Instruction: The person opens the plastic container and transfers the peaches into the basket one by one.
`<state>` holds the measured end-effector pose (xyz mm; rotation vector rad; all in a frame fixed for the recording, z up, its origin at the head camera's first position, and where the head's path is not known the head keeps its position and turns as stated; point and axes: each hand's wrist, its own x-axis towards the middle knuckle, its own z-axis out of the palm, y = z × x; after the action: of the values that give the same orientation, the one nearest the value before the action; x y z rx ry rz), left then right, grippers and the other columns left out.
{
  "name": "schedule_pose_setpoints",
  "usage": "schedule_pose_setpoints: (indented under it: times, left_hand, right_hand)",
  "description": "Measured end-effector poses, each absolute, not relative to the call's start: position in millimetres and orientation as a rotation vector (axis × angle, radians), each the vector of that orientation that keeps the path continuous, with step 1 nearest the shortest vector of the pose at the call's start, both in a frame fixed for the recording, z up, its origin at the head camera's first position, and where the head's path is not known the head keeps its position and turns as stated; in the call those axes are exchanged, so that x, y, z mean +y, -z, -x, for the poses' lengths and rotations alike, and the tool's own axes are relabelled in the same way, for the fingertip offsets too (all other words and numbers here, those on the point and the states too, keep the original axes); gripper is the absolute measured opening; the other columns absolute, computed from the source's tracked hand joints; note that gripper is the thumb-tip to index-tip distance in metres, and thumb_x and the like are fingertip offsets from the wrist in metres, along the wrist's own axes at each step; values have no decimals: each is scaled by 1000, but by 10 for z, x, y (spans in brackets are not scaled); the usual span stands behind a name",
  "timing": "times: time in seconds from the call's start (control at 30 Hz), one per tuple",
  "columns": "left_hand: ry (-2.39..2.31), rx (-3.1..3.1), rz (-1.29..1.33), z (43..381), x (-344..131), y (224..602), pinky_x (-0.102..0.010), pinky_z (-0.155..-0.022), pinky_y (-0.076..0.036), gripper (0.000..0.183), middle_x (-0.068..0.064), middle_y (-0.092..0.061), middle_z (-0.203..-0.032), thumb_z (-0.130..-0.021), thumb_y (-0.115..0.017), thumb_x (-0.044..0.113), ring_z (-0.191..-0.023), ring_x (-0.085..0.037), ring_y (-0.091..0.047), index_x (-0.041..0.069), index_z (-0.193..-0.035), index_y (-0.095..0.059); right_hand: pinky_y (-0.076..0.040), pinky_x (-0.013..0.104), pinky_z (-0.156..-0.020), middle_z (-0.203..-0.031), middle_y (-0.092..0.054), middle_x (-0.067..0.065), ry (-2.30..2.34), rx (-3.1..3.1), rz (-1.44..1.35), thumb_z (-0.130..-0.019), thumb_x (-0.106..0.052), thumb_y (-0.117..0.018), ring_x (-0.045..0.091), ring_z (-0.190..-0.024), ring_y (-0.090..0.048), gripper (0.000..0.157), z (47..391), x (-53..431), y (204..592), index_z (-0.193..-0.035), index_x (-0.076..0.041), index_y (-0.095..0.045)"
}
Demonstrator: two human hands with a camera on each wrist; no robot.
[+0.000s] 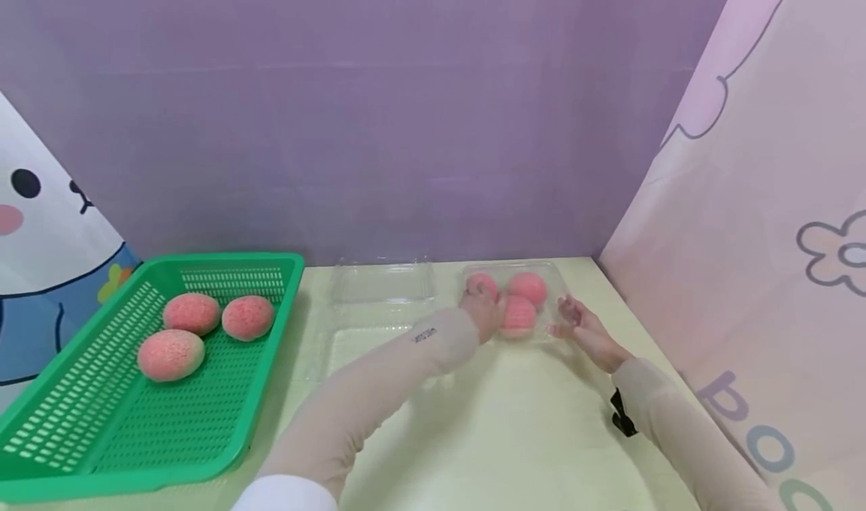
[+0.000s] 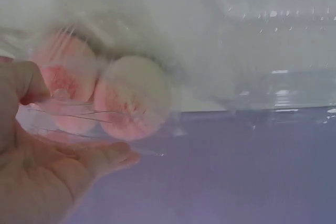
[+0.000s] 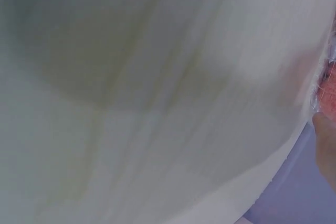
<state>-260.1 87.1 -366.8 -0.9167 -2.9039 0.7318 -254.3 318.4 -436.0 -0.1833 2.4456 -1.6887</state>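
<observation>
A clear plastic clamshell box [image 1: 551, 276] sits at the back right of the table with several pink, round, peach-like fruits [image 1: 527, 290] visible inside. In the left wrist view the fruits [image 2: 134, 98] show pink sides and paler tops behind the clear plastic. My left hand [image 1: 483, 312] reaches across to the box's left side, pinching its plastic edge between thumb and fingers. At the right side my right hand [image 1: 588, 338] holds the box by its edge, fingers bent around the corner. Only a fingertip of the right hand [image 3: 325, 148] shows in the right wrist view, against the box's edge.
A second clear clamshell box [image 1: 382, 284] lies open left of the held one. Further left stands a green basket [image 1: 260, 406] with pink peach-like fruits [image 1: 171, 355] in it. A purple backdrop [image 1: 379, 135] rises behind the table, and a printed cloth [image 1: 751, 218] hangs at the right.
</observation>
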Motion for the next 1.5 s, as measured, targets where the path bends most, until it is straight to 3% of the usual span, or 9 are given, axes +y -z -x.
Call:
schedule_pose_setpoints:
  times: [0.17,0.47,0.7,0.83,0.93,1.07,1.2,1.4,1.5]
  left_hand:
    - [-752,-2916,928,2537,854,3780,-31,-97,-44,54,-26,-33,-142,-96,-40,13,-129,-42,-36,13,-146,-21]
    - [-771,-2909,913,2553,814,3750,-32,-98,-43,57,-24,-29,-144,-95,-42,13,-131,-35,-36,15,-147,-20]
    - [-686,-2976,852,2526,953,3724,-36,-109,-30,56,-14,-28,-148,-95,-42,24,-137,-29,-27,17,-147,-21]
    - [-530,-2965,966,2530,1126,3718,-36,-105,-35,55,-14,-26,-149,-96,-39,27,-138,-30,-24,16,-147,-21]
    - [-475,-2924,993,2571,1244,3758,-35,-105,-36,60,-17,-25,-149,-95,-39,39,-137,-30,-25,14,-147,-21]
    - [-546,-2842,974,2648,1325,3837,-35,-109,-30,75,-15,-26,-149,-89,-44,55,-137,-29,-26,15,-147,-19]
    - [-558,-2818,967,2704,1348,3869,-33,-109,-29,76,-15,-27,-148,-88,-43,59,-137,-28,-27,16,-147,-21]
    - [-649,-2805,985,2733,1392,3890,-33,-110,-28,69,-15,-25,-149,-92,-33,56,-137,-27,-27,17,-148,-17]
    - [-696,-2793,1012,2718,1431,3896,-33,-104,-37,59,-12,-24,-150,-97,-28,44,-136,-26,-28,18,-148,-13]
  right_hand:
    - [-8,53,-112,-152,-6,21,1695,2444,163,-87,-16,-59,37,-139,-6,89,2502,3199,4393,-145,-1,8]
    - [-13,50,-112,-151,-9,22,1781,2427,153,-85,-11,-61,37,-139,-7,89,2531,3158,4395,-145,1,4]
    - [-16,51,-111,-151,-14,22,1771,2436,153,-84,-13,-62,37,-139,-11,88,2553,3104,4427,-145,1,0]
    - [-15,52,-111,-151,-13,21,1764,2436,125,-84,-13,-62,37,-139,-10,88,2550,3115,4442,-146,1,0]
    - [-12,52,-111,-152,-10,20,1761,2434,119,-85,-13,-61,37,-139,-8,88,2554,3130,4445,-145,1,1]
    - [-10,52,-112,-152,-8,21,1767,2431,126,-85,-14,-61,37,-139,-7,88,2565,3119,4430,-145,1,2]
    - [-12,52,-111,-151,-9,22,1763,2431,104,-84,-14,-62,38,-139,-8,89,2568,3103,4425,-145,2,2]
    - [-14,52,-111,-152,-10,20,1753,2443,65,-82,-16,-65,38,-139,-8,93,2563,3111,4419,-145,2,1]
    - [-15,53,-111,-151,-10,21,1740,2444,57,-82,-16,-65,39,-138,-8,94,2556,3113,4399,-145,1,1]
